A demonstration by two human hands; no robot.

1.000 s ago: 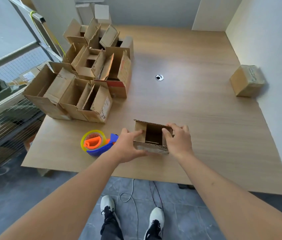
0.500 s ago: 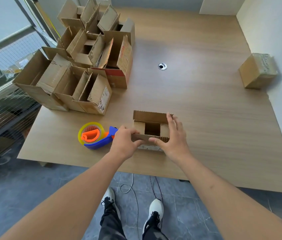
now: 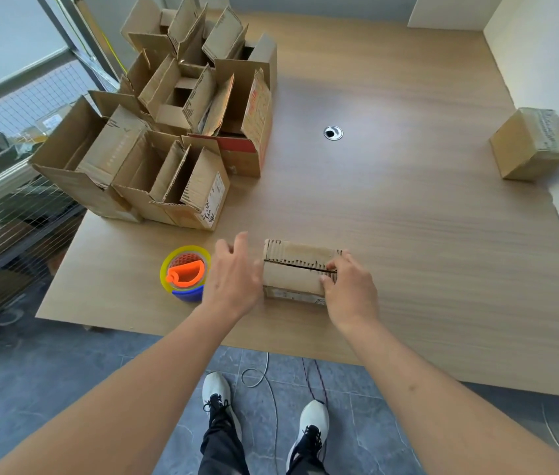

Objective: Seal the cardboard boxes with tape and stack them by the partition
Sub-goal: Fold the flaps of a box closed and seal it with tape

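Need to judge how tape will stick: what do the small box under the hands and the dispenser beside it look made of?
Small box: brown corrugated cardboard, matte; fluting shows along the flap edges. Tape dispenser: looks like glossy moulded plastic, orange and blue, carrying a yellowish translucent tape roll. Table: light wood-grain surface, possibly laminate, with a low sheen.

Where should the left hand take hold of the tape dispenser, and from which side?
By the blue handle at the tape dispenser's near end, coming from above on its right, where the left hand hovers open. The roll faces up, so the yellow ring offers little to grip.
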